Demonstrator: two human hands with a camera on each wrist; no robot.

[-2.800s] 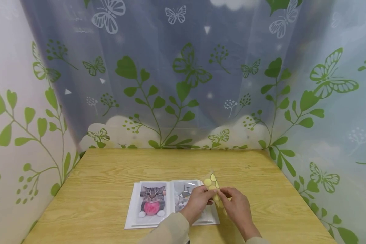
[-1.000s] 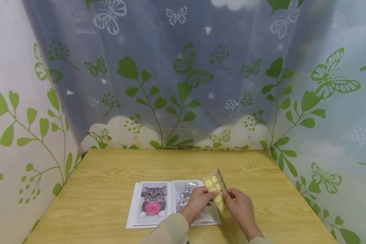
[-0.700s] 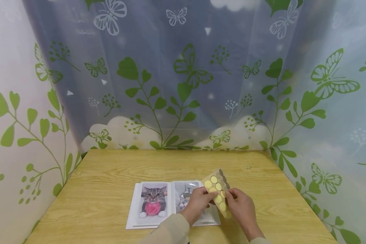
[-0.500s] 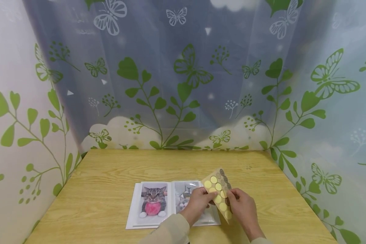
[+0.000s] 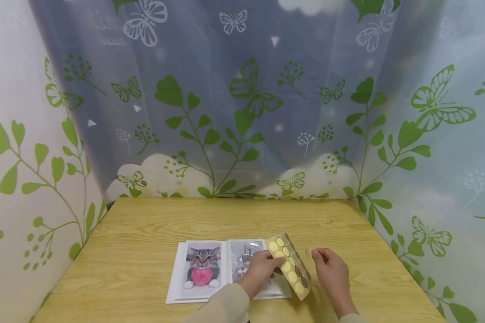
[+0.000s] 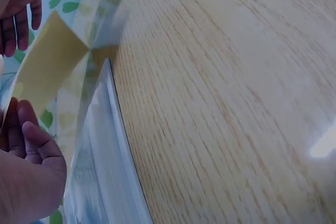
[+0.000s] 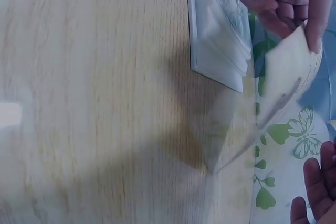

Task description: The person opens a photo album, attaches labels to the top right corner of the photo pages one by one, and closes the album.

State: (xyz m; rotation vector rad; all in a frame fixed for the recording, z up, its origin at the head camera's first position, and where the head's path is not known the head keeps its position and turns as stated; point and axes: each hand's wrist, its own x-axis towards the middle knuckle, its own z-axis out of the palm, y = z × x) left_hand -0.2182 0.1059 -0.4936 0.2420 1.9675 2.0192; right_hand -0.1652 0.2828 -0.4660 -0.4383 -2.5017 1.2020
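Note:
In the head view, my left hand (image 5: 260, 269) pinches a sheet of round yellow stickers (image 5: 293, 274) between thumb and fingers. The sheet tilts above the right side of an open photo album (image 5: 180, 294). My right hand (image 5: 332, 274) is apart from the sheet, to its right, with thumb and forefinger pinching a small pale round sticker (image 5: 309, 253). From the left wrist, the sheet's plain back (image 6: 55, 59) shows. The right wrist view has the sheet (image 7: 289, 61) hanging from the left hand's fingers, with that sticker (image 7: 332, 124) at the frame's edge.
The album's left page shows a cat photo (image 5: 202, 267); its right page is partly covered by the left hand and sheet. Beneath lies a wood-grain table (image 5: 145, 224). A curtain (image 5: 194, 148) with leaves and butterflies encloses the back and sides.
Earlier both hands held the sheet, which turned and showed more of its dark circles. Now my right hand has pulled away to the right with a sticker, and the sheet tips lower.

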